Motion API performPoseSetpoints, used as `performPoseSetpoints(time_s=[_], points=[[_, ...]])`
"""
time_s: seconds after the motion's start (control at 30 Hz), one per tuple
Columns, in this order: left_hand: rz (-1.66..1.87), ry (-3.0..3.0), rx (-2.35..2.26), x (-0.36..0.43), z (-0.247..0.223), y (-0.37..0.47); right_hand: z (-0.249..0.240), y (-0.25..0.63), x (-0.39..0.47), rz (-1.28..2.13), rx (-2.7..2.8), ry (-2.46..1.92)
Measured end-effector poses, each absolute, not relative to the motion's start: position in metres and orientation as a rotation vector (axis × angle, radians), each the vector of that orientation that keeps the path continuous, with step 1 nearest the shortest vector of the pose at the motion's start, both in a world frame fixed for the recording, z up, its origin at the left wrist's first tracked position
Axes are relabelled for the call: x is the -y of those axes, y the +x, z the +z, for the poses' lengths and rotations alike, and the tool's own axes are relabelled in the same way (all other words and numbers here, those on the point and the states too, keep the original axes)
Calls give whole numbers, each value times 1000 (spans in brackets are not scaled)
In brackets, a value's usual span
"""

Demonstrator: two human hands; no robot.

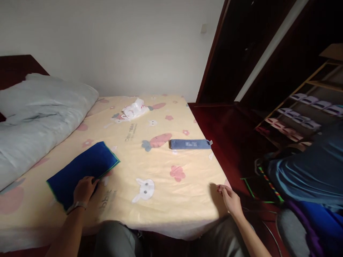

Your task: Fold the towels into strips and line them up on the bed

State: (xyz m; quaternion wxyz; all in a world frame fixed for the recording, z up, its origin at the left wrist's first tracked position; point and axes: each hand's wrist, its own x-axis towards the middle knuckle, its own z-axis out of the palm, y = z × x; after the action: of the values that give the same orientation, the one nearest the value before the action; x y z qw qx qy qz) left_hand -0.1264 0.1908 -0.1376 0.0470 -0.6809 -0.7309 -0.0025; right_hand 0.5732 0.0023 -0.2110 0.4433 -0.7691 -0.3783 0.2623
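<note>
A dark blue folded cloth [85,160] with green edging lies flat at the left of the patterned bed sheet. My left hand [85,191] is at its near edge, with thumb and fingers closed on the fabric. Over the bed's right edge, my right hand [229,200] has its fingers curled together, and nothing shows in them. A slim blue-grey pouch [190,144] with white lettering rests near the bed's right side, apart from both hands.
A crumpled white plastic bag [135,108] lies towards the back of the bed sheet [160,160]. Grey bedding [45,110] is heaped at left. To the right stand a shoe rack [302,80] with slippers and a person in a blue top [305,171].
</note>
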Motion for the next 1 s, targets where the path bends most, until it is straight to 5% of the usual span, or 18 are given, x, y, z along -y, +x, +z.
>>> performPoseSetpoints(time_s=[0.17,0.53,0.77,1.0], points=[[-58,-2000,2313,-189,-122,-131,-212,576,-3,654,893,-1909],[-1356,-1818,2382,-162,6,9,-180,551,0,632,967,-1845],[-1270,-3173,2080,-18,-85,192,-123,415,38,840,1569,-1272],[-1287,-3298,2013,41,-113,216,-111,389,76,926,1680,-1287]])
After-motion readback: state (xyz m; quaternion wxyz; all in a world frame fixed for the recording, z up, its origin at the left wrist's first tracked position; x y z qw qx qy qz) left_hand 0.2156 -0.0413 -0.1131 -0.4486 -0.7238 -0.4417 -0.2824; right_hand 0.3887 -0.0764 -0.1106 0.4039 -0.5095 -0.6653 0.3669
